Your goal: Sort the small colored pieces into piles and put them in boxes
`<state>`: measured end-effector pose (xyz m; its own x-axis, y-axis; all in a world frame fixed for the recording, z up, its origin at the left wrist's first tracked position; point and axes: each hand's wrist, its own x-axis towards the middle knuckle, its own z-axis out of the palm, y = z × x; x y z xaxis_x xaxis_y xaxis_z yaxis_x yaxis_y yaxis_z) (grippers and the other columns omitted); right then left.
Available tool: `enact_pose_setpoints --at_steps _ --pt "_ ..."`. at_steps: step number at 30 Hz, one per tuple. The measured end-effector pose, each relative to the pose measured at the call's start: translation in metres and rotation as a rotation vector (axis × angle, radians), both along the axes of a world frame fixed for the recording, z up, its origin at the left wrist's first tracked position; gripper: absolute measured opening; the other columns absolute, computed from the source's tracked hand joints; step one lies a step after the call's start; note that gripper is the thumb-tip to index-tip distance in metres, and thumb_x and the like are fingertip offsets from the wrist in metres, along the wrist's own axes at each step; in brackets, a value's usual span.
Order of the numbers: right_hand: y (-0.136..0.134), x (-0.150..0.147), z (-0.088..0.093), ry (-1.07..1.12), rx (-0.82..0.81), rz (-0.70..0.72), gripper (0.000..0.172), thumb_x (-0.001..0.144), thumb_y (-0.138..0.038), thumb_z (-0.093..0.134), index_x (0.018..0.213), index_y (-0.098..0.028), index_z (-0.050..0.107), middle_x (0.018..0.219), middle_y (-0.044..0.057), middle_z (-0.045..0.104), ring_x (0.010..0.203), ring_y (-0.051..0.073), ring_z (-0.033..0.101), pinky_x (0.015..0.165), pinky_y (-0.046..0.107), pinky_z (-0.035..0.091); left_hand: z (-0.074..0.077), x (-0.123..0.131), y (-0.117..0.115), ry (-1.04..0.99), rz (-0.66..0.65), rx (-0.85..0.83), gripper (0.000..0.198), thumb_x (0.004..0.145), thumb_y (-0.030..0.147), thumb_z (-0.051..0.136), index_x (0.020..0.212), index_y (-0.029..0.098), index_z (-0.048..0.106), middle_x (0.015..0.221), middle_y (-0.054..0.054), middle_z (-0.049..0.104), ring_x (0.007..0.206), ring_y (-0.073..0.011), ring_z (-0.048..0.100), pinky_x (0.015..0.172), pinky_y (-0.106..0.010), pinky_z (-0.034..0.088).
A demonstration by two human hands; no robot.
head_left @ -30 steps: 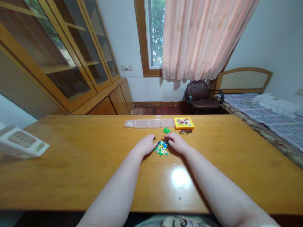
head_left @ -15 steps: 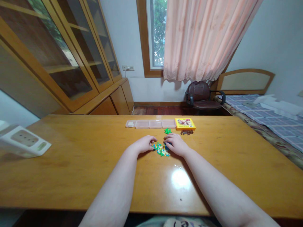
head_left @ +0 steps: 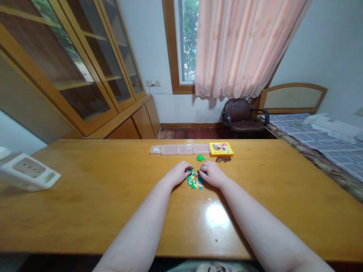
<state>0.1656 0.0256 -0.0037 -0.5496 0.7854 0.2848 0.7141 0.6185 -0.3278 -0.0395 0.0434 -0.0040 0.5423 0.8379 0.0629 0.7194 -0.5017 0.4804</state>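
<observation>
A small heap of tiny coloured building pieces (head_left: 195, 181), green, blue, yellow and white, lies on the wooden table (head_left: 85, 196). My left hand (head_left: 178, 173) rests at the heap's left edge with fingers curled down onto the pieces. My right hand (head_left: 212, 173) rests at the heap's right edge, fingers curled and pinched at a dark blue piece. The fingertips of both hands almost meet above the heap. What each pinch holds is too small to make out.
Beyond the hands lie a few green pieces (head_left: 200, 158), a clump of brown pieces (head_left: 223, 159), a yellow box (head_left: 221, 149) and a clear compartment tray (head_left: 180, 149). A white power strip (head_left: 27, 176) sits at the table's left edge. Chair, bed and cabinet stand behind.
Both hands have drawn closer together over the heap; the left hand shifted right toward the right hand. The heap looks more gathered.
</observation>
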Motion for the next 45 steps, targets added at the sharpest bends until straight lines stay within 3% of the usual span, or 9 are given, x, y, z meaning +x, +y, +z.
enact_pose_setpoints --at_steps 3,6,13,21,27,30,37,42,45 --pt "0.001 0.001 -0.001 0.021 -0.001 -0.058 0.023 0.087 -0.024 0.050 0.084 -0.017 0.072 0.080 0.006 0.066 0.082 0.019 0.056 0.079 0.032 0.040 0.002 0.001 -0.002 -0.013 0.009 0.035 0.023 0.080 0.017 0.059 0.102 0.017 0.065 0.099 -0.006 0.064 0.091 -0.0170 0.060 0.085 -0.027 0.047" --pt "0.001 0.001 -0.003 0.043 0.003 -0.073 0.025 0.087 -0.025 0.051 0.104 -0.020 0.069 0.100 0.008 0.066 0.097 0.021 0.054 0.089 0.036 0.038 0.006 -0.003 -0.003 0.015 0.114 0.074 0.019 0.081 0.027 0.059 0.095 0.017 0.065 0.095 -0.005 0.064 0.087 -0.0176 0.060 0.079 -0.027 0.047" --pt "0.000 -0.001 -0.013 -0.048 -0.083 -0.081 0.041 0.087 -0.042 0.053 0.125 -0.029 0.058 0.138 0.008 0.047 0.131 0.032 0.029 0.107 0.056 0.016 0.023 -0.008 -0.012 0.199 0.167 0.073 0.024 0.084 0.036 0.051 0.091 0.025 0.071 0.087 -0.003 0.070 0.081 -0.0185 0.062 0.072 -0.027 0.045" --pt "-0.001 0.000 -0.012 -0.057 -0.122 -0.050 0.038 0.088 -0.045 0.050 0.122 -0.031 0.061 0.143 0.008 0.042 0.135 0.032 0.027 0.108 0.057 0.016 0.037 0.003 -0.024 0.348 0.163 -0.003 0.032 0.084 0.043 0.045 0.094 0.029 0.072 0.090 -0.006 0.073 0.083 -0.0240 0.066 0.070 -0.030 0.047" --pt "0.001 -0.001 -0.015 -0.069 -0.126 -0.093 0.044 0.087 -0.046 0.052 0.126 -0.029 0.057 0.146 0.010 0.037 0.135 0.033 0.027 0.108 0.058 0.015 0.029 0.002 -0.019 0.345 0.236 -0.026 0.039 0.085 0.028 0.044 0.120 0.025 0.061 0.115 -0.010 0.067 0.102 -0.0256 0.063 0.084 -0.035 0.047" --pt "0.001 -0.001 -0.015 -0.066 -0.123 -0.120 0.048 0.086 -0.046 0.053 0.130 -0.027 0.054 0.146 0.011 0.037 0.135 0.032 0.027 0.108 0.057 0.016 0.025 0.002 -0.018 0.308 0.202 -0.026 0.043 0.086 0.029 0.043 0.128 0.028 0.054 0.122 -0.008 0.063 0.107 -0.0238 0.061 0.088 -0.033 0.046" --pt "0.000 -0.001 -0.016 -0.079 -0.126 -0.093 0.045 0.087 -0.049 0.049 0.129 -0.032 0.054 0.147 0.010 0.036 0.135 0.034 0.025 0.107 0.059 0.015 0.022 0.002 -0.020 0.293 0.102 0.001 0.036 0.085 0.030 0.046 0.117 0.033 0.063 0.114 -0.004 0.068 0.100 -0.0246 0.063 0.082 -0.033 0.048" --pt "0.000 -0.001 -0.013 -0.078 -0.096 -0.154 0.044 0.088 -0.047 0.050 0.126 -0.026 0.057 0.144 0.011 0.040 0.134 0.033 0.027 0.108 0.058 0.014 0.024 0.001 -0.019 0.317 0.161 0.007 0.035 0.084 0.024 0.044 0.109 0.029 0.067 0.110 -0.006 0.069 0.098 -0.0241 0.064 0.083 -0.033 0.048" --pt "0.001 -0.002 -0.010 -0.046 -0.066 -0.178 0.041 0.088 -0.043 0.050 0.123 -0.023 0.059 0.140 0.010 0.045 0.132 0.031 0.031 0.109 0.056 0.016 0.024 0.002 -0.020 0.288 0.132 0.013 0.038 0.084 0.024 0.045 0.117 0.031 0.063 0.115 -0.005 0.067 0.102 -0.0239 0.063 0.086 -0.033 0.047"
